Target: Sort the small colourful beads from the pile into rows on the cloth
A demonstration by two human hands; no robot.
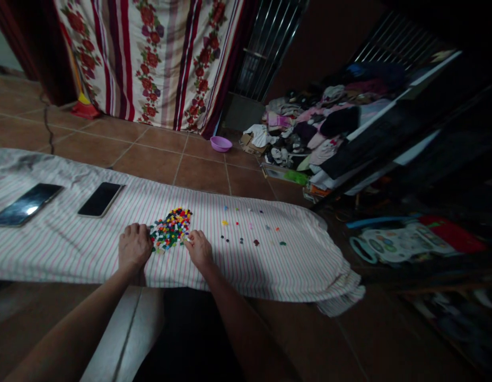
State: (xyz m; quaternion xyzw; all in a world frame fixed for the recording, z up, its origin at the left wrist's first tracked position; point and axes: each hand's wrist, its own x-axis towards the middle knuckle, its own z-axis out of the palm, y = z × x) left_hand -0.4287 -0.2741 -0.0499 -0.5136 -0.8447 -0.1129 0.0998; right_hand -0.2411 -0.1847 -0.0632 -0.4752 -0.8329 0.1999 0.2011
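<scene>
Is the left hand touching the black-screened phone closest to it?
Apart. The head view shows bare striped cloth between the left hand and the black-screened phone.

A flowery, stripy curtain (166, 63) hangs up. A purple bowl (221, 148) sits on brown floor tiles (154, 159), near a big, messy pile of clothes (307, 132).
</scene>
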